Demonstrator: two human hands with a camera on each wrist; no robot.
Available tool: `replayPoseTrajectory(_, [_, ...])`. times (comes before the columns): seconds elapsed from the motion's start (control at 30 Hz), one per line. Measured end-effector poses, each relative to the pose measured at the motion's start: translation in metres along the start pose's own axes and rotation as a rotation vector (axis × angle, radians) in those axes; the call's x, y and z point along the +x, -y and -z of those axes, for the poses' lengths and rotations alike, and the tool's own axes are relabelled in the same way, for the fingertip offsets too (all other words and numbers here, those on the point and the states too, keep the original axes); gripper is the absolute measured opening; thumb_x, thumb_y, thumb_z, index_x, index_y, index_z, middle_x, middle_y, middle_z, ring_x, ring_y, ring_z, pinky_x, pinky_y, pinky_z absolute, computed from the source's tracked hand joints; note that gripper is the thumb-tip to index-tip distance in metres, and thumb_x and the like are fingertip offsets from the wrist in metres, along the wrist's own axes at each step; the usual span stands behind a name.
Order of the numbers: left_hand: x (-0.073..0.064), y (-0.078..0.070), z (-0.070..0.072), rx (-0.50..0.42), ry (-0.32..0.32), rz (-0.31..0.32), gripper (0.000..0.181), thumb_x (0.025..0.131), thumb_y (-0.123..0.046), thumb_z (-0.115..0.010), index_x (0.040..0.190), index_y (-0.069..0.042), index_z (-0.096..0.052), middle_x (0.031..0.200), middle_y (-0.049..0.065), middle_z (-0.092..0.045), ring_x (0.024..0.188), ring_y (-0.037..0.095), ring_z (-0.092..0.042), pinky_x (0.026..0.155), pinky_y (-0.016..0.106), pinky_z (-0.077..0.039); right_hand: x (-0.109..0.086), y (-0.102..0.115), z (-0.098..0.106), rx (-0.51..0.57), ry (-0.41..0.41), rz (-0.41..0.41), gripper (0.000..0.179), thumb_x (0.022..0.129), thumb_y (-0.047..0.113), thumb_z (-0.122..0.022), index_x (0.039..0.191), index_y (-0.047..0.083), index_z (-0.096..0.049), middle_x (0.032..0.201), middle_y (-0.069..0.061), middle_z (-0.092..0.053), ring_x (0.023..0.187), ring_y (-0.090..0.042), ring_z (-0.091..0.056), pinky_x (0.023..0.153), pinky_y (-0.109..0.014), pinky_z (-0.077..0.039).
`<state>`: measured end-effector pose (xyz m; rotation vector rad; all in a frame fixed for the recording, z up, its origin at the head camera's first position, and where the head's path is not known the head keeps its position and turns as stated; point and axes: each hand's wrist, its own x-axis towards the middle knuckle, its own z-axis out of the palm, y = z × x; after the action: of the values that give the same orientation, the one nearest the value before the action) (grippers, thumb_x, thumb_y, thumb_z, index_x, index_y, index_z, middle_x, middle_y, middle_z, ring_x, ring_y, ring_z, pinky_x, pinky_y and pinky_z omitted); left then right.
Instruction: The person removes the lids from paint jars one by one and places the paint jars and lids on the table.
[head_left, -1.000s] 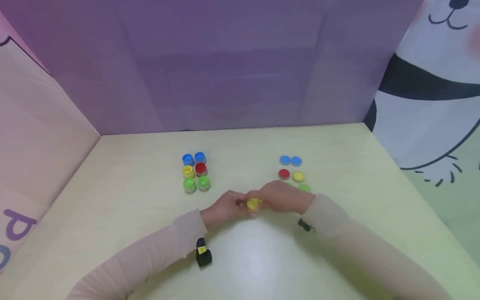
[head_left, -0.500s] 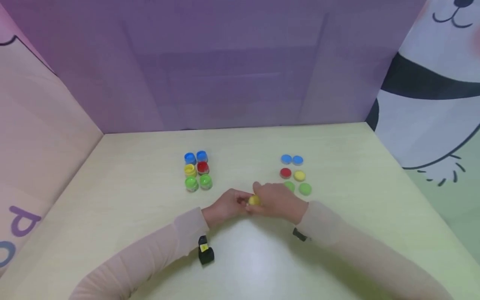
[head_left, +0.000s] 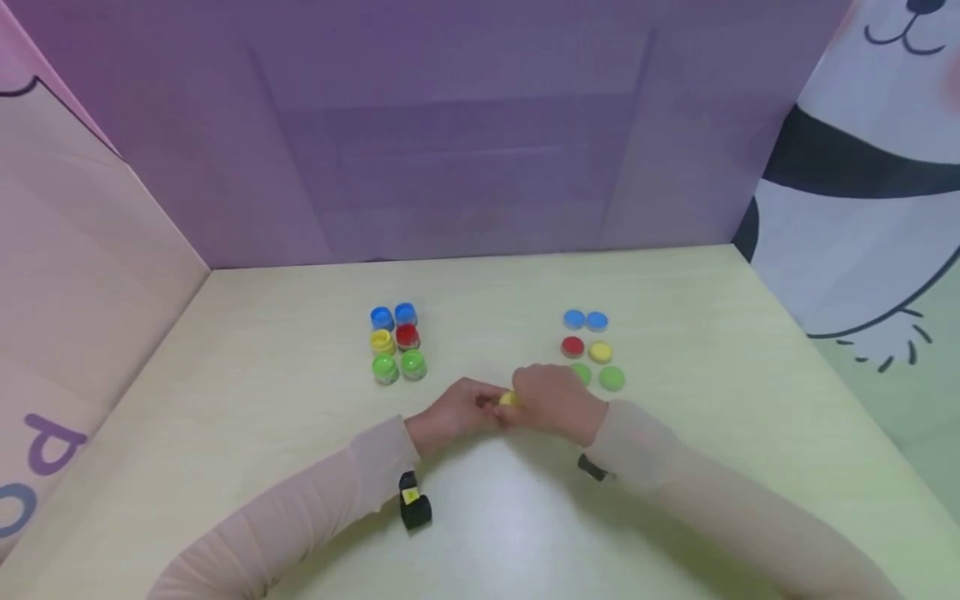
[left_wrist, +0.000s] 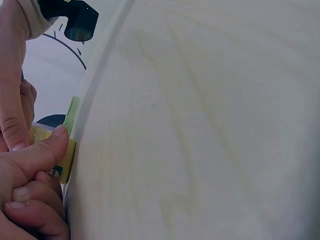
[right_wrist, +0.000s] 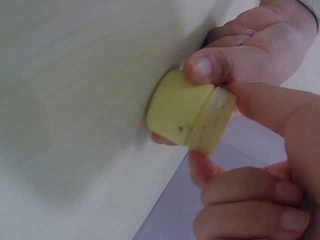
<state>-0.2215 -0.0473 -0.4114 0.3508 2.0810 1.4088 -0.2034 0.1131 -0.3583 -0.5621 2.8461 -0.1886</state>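
Observation:
A small yellow jar (right_wrist: 175, 107) with a paler, cloudy lid (right_wrist: 215, 122) is between my two hands, close over the table. My left hand (head_left: 459, 408) grips the jar's body, its thumb lying along the side in the left wrist view. My right hand (head_left: 557, 402) pinches the lid's edge between thumb and forefinger, the other fingers curled under, as the right wrist view shows. From the head, most of the jar is hidden by the fingers.
Left of centre stand open jars: two blue (head_left: 406, 314), one yellow (head_left: 382, 342), one red (head_left: 407, 337), two green (head_left: 413, 365). At the right lie lids: blue (head_left: 574, 319), red (head_left: 573, 347), yellow (head_left: 601, 352) and green (head_left: 612, 377). A purple panel (head_left: 465, 167) rises behind the table.
My right hand has turned on the lid: its thumb stood raised half a second ago and has come down beside the jar. Less of the jar shows now. My left hand has kept its grip.

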Motion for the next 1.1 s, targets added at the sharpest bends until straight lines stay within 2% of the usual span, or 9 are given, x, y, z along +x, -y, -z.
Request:
replayPoseTrajectory(0.23, [0.001,0.001,0.001,0.000,-0.002,-0.023,0.034,0.081,-0.002,-0.070,0.114,-0.009,-0.067,0.098,0.007,-0.071,0.096,0.015,-0.064,0.094,0.033,-0.045,0.001,0.006,0.004,-0.043,0.010,0.034,0.039,0.086,0.040,-0.065,0.067,0.010,-0.050,0.055,0.001,-0.039,0.050,-0.012,-0.036,0.044,-0.023,-0.031])
replayPoseTrajectory(0.47, [-0.001,0.000,0.003,0.011,0.008,-0.011,0.030,0.082,-0.008,-0.071,0.111,-0.012,-0.069,0.103,0.003,-0.070,0.101,0.014,-0.061,0.098,0.038,-0.041,0.005,0.007,0.008,-0.074,0.070,0.069,0.027,0.087,0.032,-0.065,0.076,0.009,-0.055,0.060,-0.001,-0.045,0.054,-0.014,-0.040,0.050,-0.024,-0.035])
replayPoseTrajectory(0.7, [-0.001,0.000,0.003,0.031,0.017,-0.027,0.030,0.082,-0.013,-0.073,0.111,-0.013,-0.069,0.104,0.001,-0.069,0.097,0.012,-0.059,0.096,0.036,-0.042,0.001,-0.006,0.006,-0.109,0.038,0.257,0.016,0.089,0.023,-0.064,0.092,0.009,-0.058,0.062,0.003,-0.048,0.054,-0.012,-0.041,0.051,-0.022,-0.038])
replayPoseTrajectory(0.77, [0.001,0.001,0.002,0.038,0.020,-0.034,0.030,0.082,-0.015,-0.073,0.111,-0.014,-0.069,0.106,0.001,-0.069,0.097,0.012,-0.059,0.095,0.036,-0.043,0.000,-0.011,0.005,-0.104,0.033,0.294,0.014,0.089,0.022,-0.064,0.095,0.011,-0.059,0.060,0.004,-0.045,0.052,-0.011,-0.039,0.050,-0.021,-0.035])
replayPoseTrajectory(0.83, [0.001,0.002,0.002,0.035,0.019,-0.029,0.031,0.081,-0.016,-0.074,0.111,-0.015,-0.069,0.107,0.000,-0.069,0.099,0.012,-0.059,0.096,0.036,-0.042,-0.001,-0.014,0.007,-0.146,0.026,0.344,0.012,0.089,0.018,-0.064,0.097,0.013,-0.058,0.057,0.005,-0.040,0.050,-0.010,-0.035,0.049,-0.020,-0.031])
replayPoseTrajectory(0.93, [0.002,0.004,0.001,0.042,0.009,-0.017,0.032,0.080,-0.017,-0.075,0.111,-0.017,-0.070,0.109,-0.001,-0.068,0.101,0.013,-0.058,0.097,0.036,-0.041,-0.004,-0.017,0.010,-0.197,0.041,0.380,0.015,0.090,0.016,-0.062,0.104,0.014,-0.057,0.054,0.006,-0.030,0.047,-0.010,-0.027,0.048,-0.020,-0.025])
replayPoseTrajectory(1.1, [0.004,0.003,0.001,0.036,-0.001,0.008,0.030,0.079,-0.016,-0.076,0.108,-0.016,-0.071,0.107,-0.001,-0.069,0.097,0.012,-0.059,0.095,0.034,-0.044,-0.005,-0.023,0.014,-0.228,0.035,0.433,0.036,0.090,0.009,-0.060,0.124,0.021,-0.058,0.054,0.006,-0.025,0.047,-0.010,-0.021,0.048,-0.020,-0.021])
